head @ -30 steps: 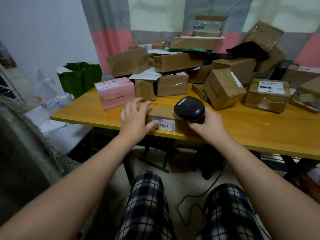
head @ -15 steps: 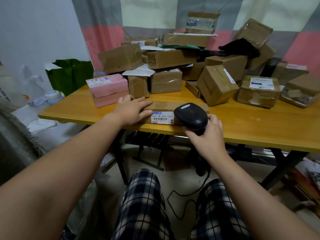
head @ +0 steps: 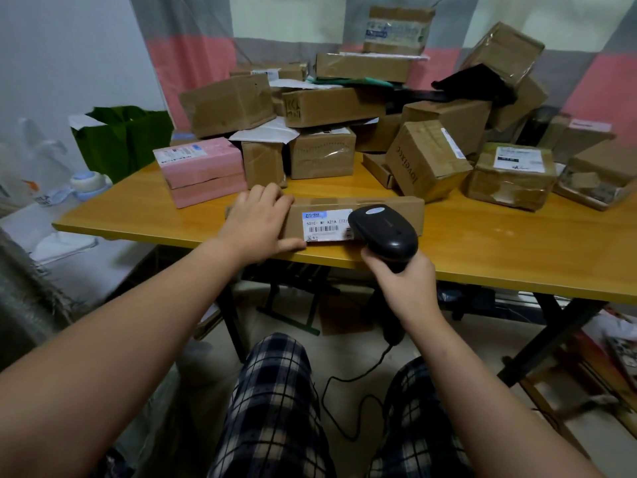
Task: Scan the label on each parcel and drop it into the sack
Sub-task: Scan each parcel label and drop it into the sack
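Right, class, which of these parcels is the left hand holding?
The long flat brown parcel at the table's near edge, white label facing the person; the left hand grips its left end. All others sit untouched behind it.

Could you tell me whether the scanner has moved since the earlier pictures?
Yes. The scanner has drawn back toward the person: the right hand gripping it, earlier over the front edge of the table, now sits below that edge.

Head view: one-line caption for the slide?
Left hand grips a flat parcel at the table edge while right hand aims a scanner at its label.
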`<action>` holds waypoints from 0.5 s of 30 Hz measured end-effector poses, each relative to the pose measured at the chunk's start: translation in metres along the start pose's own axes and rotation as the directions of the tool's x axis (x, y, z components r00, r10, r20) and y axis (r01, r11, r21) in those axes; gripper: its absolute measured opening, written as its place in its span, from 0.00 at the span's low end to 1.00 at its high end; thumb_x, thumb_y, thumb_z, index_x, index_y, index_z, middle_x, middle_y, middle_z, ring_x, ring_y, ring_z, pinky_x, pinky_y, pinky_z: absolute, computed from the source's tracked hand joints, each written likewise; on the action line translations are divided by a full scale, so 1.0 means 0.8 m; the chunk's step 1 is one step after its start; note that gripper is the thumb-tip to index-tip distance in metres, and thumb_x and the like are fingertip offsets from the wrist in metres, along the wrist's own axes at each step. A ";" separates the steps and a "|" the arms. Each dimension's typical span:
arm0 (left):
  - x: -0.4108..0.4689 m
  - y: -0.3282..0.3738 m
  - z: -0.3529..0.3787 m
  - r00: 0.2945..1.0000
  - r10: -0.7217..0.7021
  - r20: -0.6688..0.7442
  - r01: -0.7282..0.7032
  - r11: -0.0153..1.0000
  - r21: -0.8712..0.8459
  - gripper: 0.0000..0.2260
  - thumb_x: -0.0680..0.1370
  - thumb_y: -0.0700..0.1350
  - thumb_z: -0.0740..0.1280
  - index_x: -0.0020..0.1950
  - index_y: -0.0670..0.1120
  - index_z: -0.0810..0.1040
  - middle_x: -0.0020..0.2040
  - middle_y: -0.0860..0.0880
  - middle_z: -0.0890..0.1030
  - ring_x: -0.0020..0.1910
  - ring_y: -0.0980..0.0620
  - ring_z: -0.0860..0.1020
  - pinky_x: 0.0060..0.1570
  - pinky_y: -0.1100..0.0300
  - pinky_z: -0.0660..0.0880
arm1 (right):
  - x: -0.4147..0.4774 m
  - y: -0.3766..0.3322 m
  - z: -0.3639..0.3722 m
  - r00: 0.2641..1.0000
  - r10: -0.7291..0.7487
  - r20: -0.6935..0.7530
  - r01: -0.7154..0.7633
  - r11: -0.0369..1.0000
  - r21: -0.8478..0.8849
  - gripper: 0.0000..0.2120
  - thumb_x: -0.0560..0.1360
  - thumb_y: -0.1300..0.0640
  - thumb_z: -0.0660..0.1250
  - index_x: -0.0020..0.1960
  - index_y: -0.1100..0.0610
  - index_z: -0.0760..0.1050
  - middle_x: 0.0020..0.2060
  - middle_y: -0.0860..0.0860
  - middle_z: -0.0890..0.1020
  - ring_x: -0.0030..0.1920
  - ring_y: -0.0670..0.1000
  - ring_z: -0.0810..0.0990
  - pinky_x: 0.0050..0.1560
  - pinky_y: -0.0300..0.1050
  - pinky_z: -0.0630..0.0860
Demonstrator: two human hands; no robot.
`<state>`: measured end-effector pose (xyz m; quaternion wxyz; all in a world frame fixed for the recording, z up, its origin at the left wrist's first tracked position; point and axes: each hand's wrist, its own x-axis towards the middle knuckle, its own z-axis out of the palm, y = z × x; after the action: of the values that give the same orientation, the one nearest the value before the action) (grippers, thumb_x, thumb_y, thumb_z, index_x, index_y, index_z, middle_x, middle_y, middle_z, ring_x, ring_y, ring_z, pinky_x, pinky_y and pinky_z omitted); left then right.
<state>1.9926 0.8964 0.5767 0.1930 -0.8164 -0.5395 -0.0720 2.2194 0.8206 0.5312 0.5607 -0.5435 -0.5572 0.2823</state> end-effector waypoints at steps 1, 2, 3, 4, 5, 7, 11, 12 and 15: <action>0.002 0.001 -0.003 1.000 -0.002 0.011 0.002 1.000 0.003 0.37 0.73 0.67 0.63 0.73 0.44 0.63 0.63 0.43 0.71 0.59 0.44 0.70 0.56 0.51 0.67 | 0.000 0.000 -0.002 1.000 0.008 0.006 -0.008 1.000 0.026 0.15 0.72 0.55 0.74 0.57 0.52 0.78 0.47 0.45 0.81 0.49 0.42 0.78 0.48 0.30 0.73; 0.004 0.003 -0.008 1.000 -0.006 0.011 0.006 1.000 0.001 0.37 0.74 0.65 0.63 0.75 0.44 0.61 0.63 0.43 0.71 0.59 0.44 0.71 0.56 0.52 0.69 | 0.000 -0.001 -0.003 1.000 0.013 0.013 -0.014 0.999 0.053 0.15 0.72 0.54 0.74 0.57 0.53 0.78 0.47 0.48 0.82 0.49 0.46 0.80 0.49 0.36 0.75; 0.006 0.004 -0.012 1.000 -0.012 0.004 0.012 1.000 -0.008 0.37 0.74 0.64 0.64 0.76 0.44 0.59 0.64 0.42 0.73 0.59 0.44 0.72 0.55 0.52 0.70 | 0.000 -0.001 -0.003 1.000 0.015 0.024 -0.017 0.998 0.063 0.16 0.71 0.52 0.74 0.57 0.54 0.79 0.46 0.50 0.83 0.48 0.50 0.81 0.47 0.42 0.77; 0.007 0.004 -0.015 1.000 -0.016 -0.003 0.016 1.000 -0.016 0.37 0.75 0.63 0.64 0.76 0.44 0.59 0.64 0.42 0.74 0.59 0.43 0.73 0.55 0.51 0.70 | -0.002 -0.001 -0.003 0.999 0.014 0.037 -0.016 0.999 0.052 0.16 0.71 0.51 0.74 0.56 0.55 0.80 0.43 0.51 0.83 0.45 0.52 0.81 0.44 0.45 0.76; 0.008 0.005 -0.016 1.000 -0.014 -0.002 0.014 1.000 -0.012 0.35 0.75 0.62 0.65 0.75 0.44 0.60 0.65 0.42 0.74 0.59 0.42 0.73 0.55 0.51 0.70 | -0.003 -0.002 -0.002 0.999 0.013 0.048 -0.014 1.000 0.024 0.16 0.71 0.50 0.73 0.55 0.56 0.80 0.40 0.50 0.82 0.43 0.53 0.81 0.42 0.44 0.75; 0.010 0.006 -0.012 1.000 -0.009 0.023 0.009 1.000 0.006 0.33 0.75 0.61 0.65 0.74 0.44 0.62 0.66 0.43 0.74 0.61 0.42 0.73 0.58 0.50 0.71 | -0.006 -0.002 0.001 0.999 0.023 0.049 -0.022 0.999 -0.026 0.14 0.71 0.50 0.73 0.53 0.56 0.80 0.38 0.49 0.81 0.42 0.52 0.81 0.40 0.41 0.72; 0.012 0.011 -0.006 0.997 -0.014 0.074 0.012 1.000 0.023 0.35 0.74 0.53 0.70 0.75 0.43 0.59 0.67 0.41 0.69 0.62 0.41 0.71 0.59 0.49 0.70 | -0.011 -0.004 0.003 0.999 0.041 0.027 -0.039 0.996 -0.075 0.12 0.71 0.50 0.72 0.50 0.55 0.80 0.36 0.48 0.81 0.41 0.51 0.82 0.38 0.39 0.73; 0.011 0.011 -0.006 0.998 -0.022 0.066 0.020 1.000 0.020 0.35 0.74 0.52 0.69 0.75 0.43 0.58 0.67 0.41 0.69 0.62 0.41 0.71 0.58 0.49 0.70 | -0.012 -0.003 0.003 0.999 0.037 0.039 -0.034 0.996 -0.085 0.11 0.71 0.51 0.72 0.50 0.55 0.80 0.37 0.48 0.81 0.42 0.51 0.82 0.39 0.41 0.75; 0.007 0.010 -0.005 0.999 -0.033 0.025 0.033 0.999 -0.016 0.34 0.75 0.51 0.69 0.76 0.44 0.58 0.68 0.42 0.71 0.63 0.41 0.72 0.58 0.49 0.69 | -0.017 0.000 0.002 0.999 0.026 0.044 -0.022 0.995 -0.092 0.08 0.71 0.53 0.73 0.48 0.54 0.78 0.38 0.49 0.83 0.42 0.53 0.83 0.43 0.45 0.79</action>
<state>2.0027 0.8971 0.5802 0.1785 -0.8098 -0.5545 -0.0695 2.2146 0.8088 0.5266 0.5189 -0.5687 -0.5757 0.2754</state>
